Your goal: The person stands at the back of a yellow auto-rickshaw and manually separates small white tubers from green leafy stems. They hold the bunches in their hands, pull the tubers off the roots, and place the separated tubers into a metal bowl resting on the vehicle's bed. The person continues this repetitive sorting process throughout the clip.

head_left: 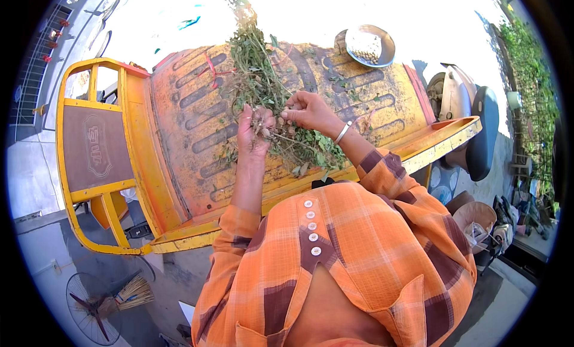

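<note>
two hands in a pile of green plants

an orange checked shirt (341, 269) with white buttons fills the bottom of the view. two arms reach up from it, with the sleeves pushed back.

the left hand (254, 130) is curled shut around a bunch of stems and little pale pods at the root end of the plants. the right hand (308, 110) is just beside it. its fingers are pressed together at the tips and pinch something small in the same bunch. i cannot tell just what the fingertips hold. a silver bangle (342, 132) sits on the right wrist.

the leafy plants (263, 84) lie in a long heap on the orange metal bed of a cart (197, 137). the heap runs from under the hands up to the far edge of the bed. the bed is rusty and has long dents pressed in it. a yellow frame (89, 137) stands at its left end.

farther away, on the far right part of the bed, sits a round metal plate (371, 46) with small pale bits in it. it is well apart from both hands.

down on the ground at the left lie a fan (89, 305) and a straw broom (133, 293). at the right stands a scooter (466, 116).
</note>
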Demonstrator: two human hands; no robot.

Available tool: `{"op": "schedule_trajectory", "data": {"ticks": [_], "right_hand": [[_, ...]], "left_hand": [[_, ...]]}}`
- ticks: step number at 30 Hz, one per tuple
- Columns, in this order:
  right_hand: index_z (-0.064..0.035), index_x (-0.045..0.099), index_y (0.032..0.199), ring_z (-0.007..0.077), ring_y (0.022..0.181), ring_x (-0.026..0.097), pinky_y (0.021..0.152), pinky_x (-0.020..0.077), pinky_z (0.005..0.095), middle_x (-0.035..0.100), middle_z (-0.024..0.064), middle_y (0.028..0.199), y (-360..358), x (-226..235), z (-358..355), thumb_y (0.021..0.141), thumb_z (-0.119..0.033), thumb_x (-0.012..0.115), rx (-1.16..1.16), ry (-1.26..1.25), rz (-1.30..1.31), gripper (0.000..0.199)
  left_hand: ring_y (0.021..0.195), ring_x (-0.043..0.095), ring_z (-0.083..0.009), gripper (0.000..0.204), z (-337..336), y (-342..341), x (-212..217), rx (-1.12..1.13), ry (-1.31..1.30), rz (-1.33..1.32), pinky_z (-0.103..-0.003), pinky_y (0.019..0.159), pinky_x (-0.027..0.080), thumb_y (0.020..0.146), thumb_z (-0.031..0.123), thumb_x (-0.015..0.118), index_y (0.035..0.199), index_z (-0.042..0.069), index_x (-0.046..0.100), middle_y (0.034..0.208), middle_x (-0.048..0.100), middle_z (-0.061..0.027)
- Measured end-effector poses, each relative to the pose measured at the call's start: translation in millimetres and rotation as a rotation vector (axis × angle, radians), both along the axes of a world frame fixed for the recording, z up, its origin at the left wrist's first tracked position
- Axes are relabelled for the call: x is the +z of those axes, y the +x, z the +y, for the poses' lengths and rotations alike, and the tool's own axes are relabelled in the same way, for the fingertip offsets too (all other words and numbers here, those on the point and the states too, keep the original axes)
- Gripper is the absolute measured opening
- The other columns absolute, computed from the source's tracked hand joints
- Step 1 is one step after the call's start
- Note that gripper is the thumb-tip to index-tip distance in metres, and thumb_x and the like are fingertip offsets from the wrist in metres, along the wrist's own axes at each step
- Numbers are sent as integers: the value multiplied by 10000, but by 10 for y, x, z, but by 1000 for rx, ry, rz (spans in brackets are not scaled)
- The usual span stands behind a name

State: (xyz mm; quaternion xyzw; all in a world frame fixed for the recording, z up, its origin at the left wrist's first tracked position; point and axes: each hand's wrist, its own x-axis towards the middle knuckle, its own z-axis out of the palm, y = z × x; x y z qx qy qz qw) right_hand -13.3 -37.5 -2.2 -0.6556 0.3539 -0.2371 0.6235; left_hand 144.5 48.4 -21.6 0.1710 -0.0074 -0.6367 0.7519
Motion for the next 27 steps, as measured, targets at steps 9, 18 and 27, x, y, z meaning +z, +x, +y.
{"op": "schedule_trajectory", "data": {"ticks": [9, 18, 27], "right_hand": [[-3, 495, 739, 102, 538, 583, 467, 447, 241, 570, 41, 595, 61, -85, -1, 768, -53, 663, -286, -191, -10, 177], [-61, 440, 801, 53, 434, 425, 349, 313, 197, 520, 16, 612, -61, -11, -238, 838, -65, 592, -464, 125, -202, 157], [-60, 458, 771, 69, 447, 393, 368, 293, 200, 472, 14, 612, -238, -131, -524, 840, -92, 604, -673, 306, -422, 165]], "left_hand": [[582, 348, -114, 340, 43, 18, 69, -7, -6, 163, -233, 499, 324, 907, 304, 528, 679, 72, 428, 621, 387, -6], [590, 363, -119, 314, 43, -22, 61, -8, -24, 88, -233, 515, 349, 907, 307, 527, 728, 64, 442, 651, 411, -9], [638, 455, -153, 161, 55, -86, 230, -42, 99, -354, -275, 545, 424, 911, 214, 525, 854, 76, 463, 713, 478, -35]]}}
